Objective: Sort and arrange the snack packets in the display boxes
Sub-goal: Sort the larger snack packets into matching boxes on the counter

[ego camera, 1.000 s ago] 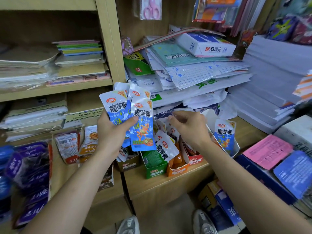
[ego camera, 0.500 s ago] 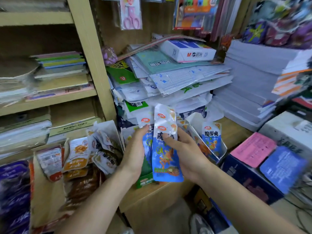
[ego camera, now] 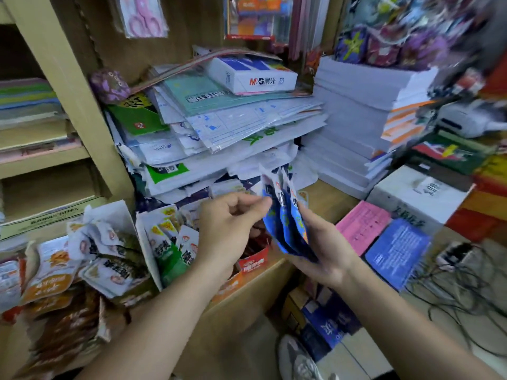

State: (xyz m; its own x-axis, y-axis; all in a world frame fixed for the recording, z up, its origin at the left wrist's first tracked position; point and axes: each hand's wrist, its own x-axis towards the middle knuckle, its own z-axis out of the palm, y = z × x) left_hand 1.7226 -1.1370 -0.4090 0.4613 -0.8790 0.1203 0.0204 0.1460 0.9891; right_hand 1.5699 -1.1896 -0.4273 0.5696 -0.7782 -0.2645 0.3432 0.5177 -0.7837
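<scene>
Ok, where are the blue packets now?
Head view, right of centre: blue packets fanned in the right hand, left hand touching their left edge.

Both bare forearms reach up from the bottom edge and converge toward the middle. The left forearm rises from the lower left, with the left hand turned back-up, its fingers curled in and thumb and forefinger brought together at the left edge of the blue packets; whether they pinch 1 of them cannot be told. The right forearm comes in from the lower right. The right hand is turned palm-inward, cradling the fanned packets from below and behind, its thumb laid against their right side. The 2 hands sit just beside each other, at about the same height.
</scene>
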